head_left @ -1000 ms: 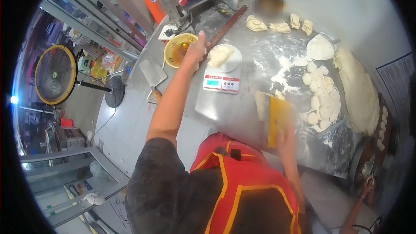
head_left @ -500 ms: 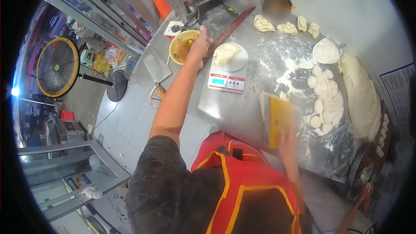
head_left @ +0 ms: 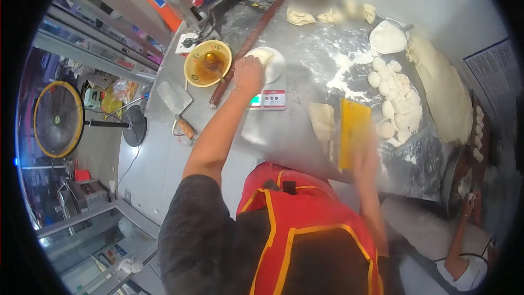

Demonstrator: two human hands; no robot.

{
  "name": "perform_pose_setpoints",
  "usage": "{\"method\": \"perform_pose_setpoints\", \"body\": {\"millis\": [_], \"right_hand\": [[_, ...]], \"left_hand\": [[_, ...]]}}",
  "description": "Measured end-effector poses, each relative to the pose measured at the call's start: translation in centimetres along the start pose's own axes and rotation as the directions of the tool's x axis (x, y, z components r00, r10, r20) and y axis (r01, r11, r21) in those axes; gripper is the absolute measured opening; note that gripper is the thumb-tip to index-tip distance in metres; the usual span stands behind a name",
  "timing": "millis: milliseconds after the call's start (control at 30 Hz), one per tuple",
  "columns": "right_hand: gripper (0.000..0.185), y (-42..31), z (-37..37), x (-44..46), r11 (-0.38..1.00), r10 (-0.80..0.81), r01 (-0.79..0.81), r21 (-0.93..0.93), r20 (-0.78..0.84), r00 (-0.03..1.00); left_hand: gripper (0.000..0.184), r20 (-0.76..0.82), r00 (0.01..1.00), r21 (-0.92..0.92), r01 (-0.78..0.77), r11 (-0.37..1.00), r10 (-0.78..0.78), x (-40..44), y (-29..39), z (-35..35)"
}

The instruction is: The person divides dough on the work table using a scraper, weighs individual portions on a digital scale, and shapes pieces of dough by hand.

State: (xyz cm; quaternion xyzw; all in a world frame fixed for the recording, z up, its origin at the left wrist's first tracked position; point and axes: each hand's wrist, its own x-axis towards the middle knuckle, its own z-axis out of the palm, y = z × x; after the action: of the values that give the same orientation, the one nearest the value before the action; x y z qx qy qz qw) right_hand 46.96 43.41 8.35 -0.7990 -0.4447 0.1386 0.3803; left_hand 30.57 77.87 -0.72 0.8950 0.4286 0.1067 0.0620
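Reaching over the scale [head_left: 274,100] near the middle of the head view, the left hand [head_left: 249,75] is at the dough lump [head_left: 266,54] on the round plate; its fingers are hidden behind its back, so whether they grip the lump or merely touch it can't be made out. The right hand [head_left: 367,155], blurred, is wrapped around the scraper [head_left: 353,136] right of center, its blade edge standing down beside a flat dough piece [head_left: 320,120], probably to keep the tool ready near the dough. The scale sits within easy reach of the left arm, likely for that reason, and the bowl [head_left: 189,68] with a spoon in it stands just left of the rod [head_left: 251,41], perhaps for quick dipping. Smooth, grey and metallic, the tabletop [head_left: 267,136] is dusted with powdery flour [head_left: 345,63], which presumably stops sticking. The lump looks soft and rounded; the flat piece is pale and roughly rectangular. Small floured rounds [head_left: 401,106] cluster at the right, beside a long, bulging dough mass [head_left: 442,90]. The rod is slim, straight and reddish brown; the bowl is yellow, holding glossy amber liquid. A cleaver [head_left: 173,97] with a broad, flat blade lies at the left.
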Motion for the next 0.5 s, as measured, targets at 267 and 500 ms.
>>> {"method": "perform_pose_setpoints", "body": {"millis": [267, 500], "right_hand": [[0.06, -1.6, 2.2, 0.1, 0.99, 0.112, -0.105, -0.096, 0.075, 0.991], [0.063, -0.9, 3.9, -0.2, 0.96, 0.28, -0.269, -0.083, 0.214, 0.936]], "left_hand": [[0.049, 0.066, 0.897, -0.573, -0.325, 0.753, 0.437, -6.0, 9.0, 7.4], [0.02, 0.173, 0.964, -0.577, -0.067, 0.814, 0.202, -8.6, 11.3, 8.3]]}}
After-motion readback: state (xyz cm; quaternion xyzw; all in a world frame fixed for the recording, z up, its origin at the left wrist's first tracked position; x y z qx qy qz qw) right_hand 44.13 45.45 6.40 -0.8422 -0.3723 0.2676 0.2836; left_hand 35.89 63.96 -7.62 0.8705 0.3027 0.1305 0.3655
